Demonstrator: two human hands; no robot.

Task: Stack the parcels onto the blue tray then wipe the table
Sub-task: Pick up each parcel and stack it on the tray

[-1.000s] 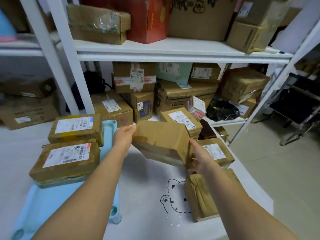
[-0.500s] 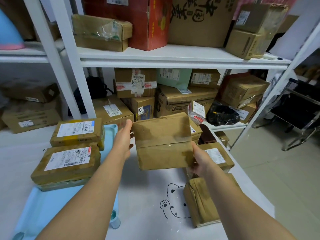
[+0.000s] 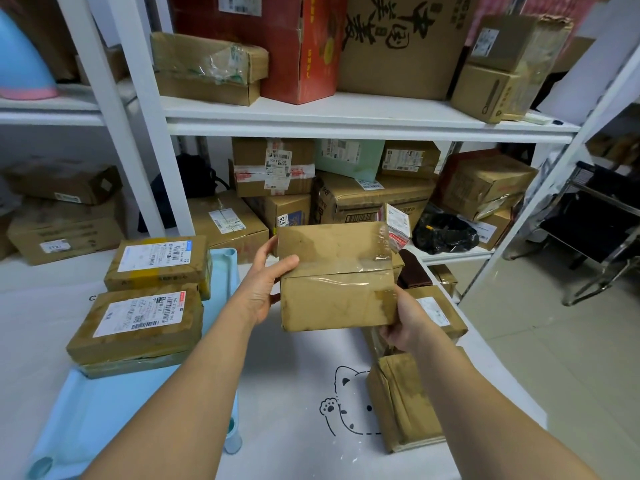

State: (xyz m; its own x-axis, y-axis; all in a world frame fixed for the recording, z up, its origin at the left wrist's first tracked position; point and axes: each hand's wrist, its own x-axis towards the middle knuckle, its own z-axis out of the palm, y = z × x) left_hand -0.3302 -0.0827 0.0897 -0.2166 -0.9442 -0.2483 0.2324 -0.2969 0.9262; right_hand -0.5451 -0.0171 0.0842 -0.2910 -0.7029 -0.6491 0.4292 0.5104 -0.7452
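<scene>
Well, I've got the brown parcel up in the air just right of the blue tray. My left hand is wrapped round its left edge, thumb on the taped face, and my right hand clamps its lower right corner.

My worry is that grip. It holds two edges only, and the tape looks glossy, so I judge a quick swing toward the tray could let the parcel slip or twist loose. Setting it on the existing pile could also topple things if it lands off-centre.

The tray holds a labelled parcel at its far end. A second labelled parcel nearer me rests on what looks like a flatter one. The tray's near end is bare blue. Right of the tray, two more parcels lie on the table, one partly hidden behind my right hand.
</scene>
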